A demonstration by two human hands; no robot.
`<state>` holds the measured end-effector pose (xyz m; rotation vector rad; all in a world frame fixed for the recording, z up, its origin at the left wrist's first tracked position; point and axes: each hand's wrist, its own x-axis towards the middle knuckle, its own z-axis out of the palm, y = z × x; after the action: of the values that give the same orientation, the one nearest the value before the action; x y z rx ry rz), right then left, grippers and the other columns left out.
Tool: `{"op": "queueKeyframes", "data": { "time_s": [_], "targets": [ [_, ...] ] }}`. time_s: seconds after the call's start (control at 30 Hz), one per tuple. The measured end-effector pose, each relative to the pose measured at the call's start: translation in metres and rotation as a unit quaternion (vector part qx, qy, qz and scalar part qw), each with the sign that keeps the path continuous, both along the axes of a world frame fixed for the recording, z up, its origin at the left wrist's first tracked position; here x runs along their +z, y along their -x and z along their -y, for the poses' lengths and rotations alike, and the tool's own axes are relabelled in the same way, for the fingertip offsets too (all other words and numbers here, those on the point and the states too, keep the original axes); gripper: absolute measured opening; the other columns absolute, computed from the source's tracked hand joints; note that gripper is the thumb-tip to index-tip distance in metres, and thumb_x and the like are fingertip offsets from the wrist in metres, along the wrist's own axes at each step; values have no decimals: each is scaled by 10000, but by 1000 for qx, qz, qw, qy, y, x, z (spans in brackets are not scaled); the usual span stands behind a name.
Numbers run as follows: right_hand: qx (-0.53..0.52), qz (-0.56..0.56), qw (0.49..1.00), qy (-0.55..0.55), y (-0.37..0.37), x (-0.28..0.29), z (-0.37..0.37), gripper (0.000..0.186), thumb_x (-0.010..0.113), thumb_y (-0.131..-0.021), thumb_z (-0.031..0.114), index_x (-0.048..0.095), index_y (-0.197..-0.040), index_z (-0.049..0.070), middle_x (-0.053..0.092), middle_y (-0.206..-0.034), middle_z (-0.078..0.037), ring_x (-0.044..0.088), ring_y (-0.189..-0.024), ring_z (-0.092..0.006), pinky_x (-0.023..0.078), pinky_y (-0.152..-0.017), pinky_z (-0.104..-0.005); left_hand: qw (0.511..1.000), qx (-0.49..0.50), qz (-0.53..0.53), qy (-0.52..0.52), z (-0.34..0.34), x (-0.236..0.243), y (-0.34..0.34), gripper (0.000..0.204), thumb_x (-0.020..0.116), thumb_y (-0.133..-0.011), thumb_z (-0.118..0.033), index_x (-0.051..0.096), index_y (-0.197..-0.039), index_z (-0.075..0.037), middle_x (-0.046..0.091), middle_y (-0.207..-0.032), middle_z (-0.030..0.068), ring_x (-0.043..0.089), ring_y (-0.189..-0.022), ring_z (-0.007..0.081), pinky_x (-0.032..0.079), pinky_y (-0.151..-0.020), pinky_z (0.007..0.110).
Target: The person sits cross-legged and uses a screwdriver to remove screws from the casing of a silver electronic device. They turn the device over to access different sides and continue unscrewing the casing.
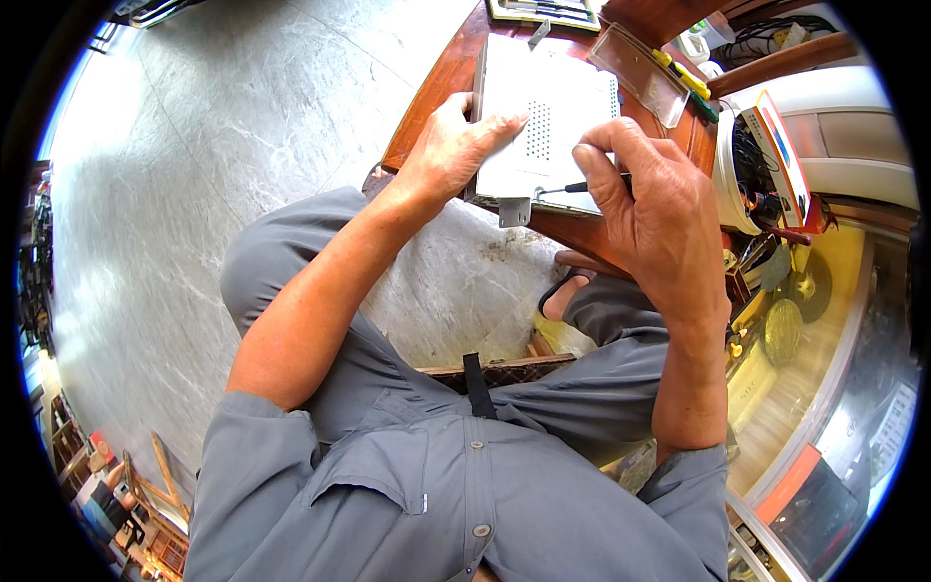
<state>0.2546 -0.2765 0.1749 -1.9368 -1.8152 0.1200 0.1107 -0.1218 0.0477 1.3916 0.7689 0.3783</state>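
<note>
Left grip: clamps the perforated metal case!
Right grip: pinches a slim screwdriver, tip near the bracket!
Tabletop: reddish wood, beneath.

Repair shop, by the look: wooden workbench with yellow-handled tools, white bucket stuffed with black cables beside it, glass display case on the right, grey tiled floor

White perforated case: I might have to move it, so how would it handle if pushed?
The case is probably stiff: its top looks flat. Its jutting bracket might snag. It may slide easily, since the wooden table looks glossy.
</note>
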Motion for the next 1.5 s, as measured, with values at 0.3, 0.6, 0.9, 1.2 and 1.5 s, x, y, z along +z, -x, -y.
{"op": "queueKeyframes", "data": {
  "time_s": [0.3, 0.6, 0.9, 1.2, 1.5],
  "targets": [
    [41, 38, 997, -55, 0, 1, -2, 129, 664, -950, 70, 624, -1071, 88, 685, -745, -89, 688, -755, -341, 536, -781, -436, 999, 21, 35, -5, -2, -10, -2, 976, 789, -855, -632, 514, -1366, 152, 683, -1171, 251, 698, -1068, 244, 570, -910, 342],
    [33, 8, 999, -28, 5, 6, -1, 226, 726, -973, 140, 652, -1168, 53, 721, -1004, -126, 693, -845, -296, 547, -709, -409, 999, 25, 39, -5, 0, -10, -3, 1023, 793, -840, -648, 492, -1386, 163, 675, -1197, 273, 701, -1084, 268, 576, -909, 349],
    [20, -11, 1000, -20, 4, 1, 0, 183, 670, -955, 55, 615, -1126, 89, 674, -766, -106, 679, -742, -336, 533, -798, -435, 1000, 11, 11, 3, -2, -9, -2, 971, 768, -880, -597, 457, -1439, 134, 641, -1270, 239, 659, -1149, 245, 536, -982, 347],
    [41, -6, 999, -8, 8, 13, -2, 194, 734, -967, 155, 664, -1124, 64, 723, -881, -99, 700, -862, -295, 542, -765, -437, 999, 23, 33, -11, -2, -11, 0, 1006, 780, -847, -648, 496, -1389, 150, 670, -1213, 271, 696, -1095, 274, 571, -920, 351],
    [23, 1, 998, -51, 6, 0, -2, 153, 683, -943, 77, 624, -1082, 99, 676, -785, -96, 694, -791, -310, 523, -861, -423, 1000, 3, 5, -6, 1, 5, 0, 943, 757, -880, -603, 486, -1412, 127, 649, -1238, 228, 660, -1121, 237, 535, -959, 347]
  ]
}}
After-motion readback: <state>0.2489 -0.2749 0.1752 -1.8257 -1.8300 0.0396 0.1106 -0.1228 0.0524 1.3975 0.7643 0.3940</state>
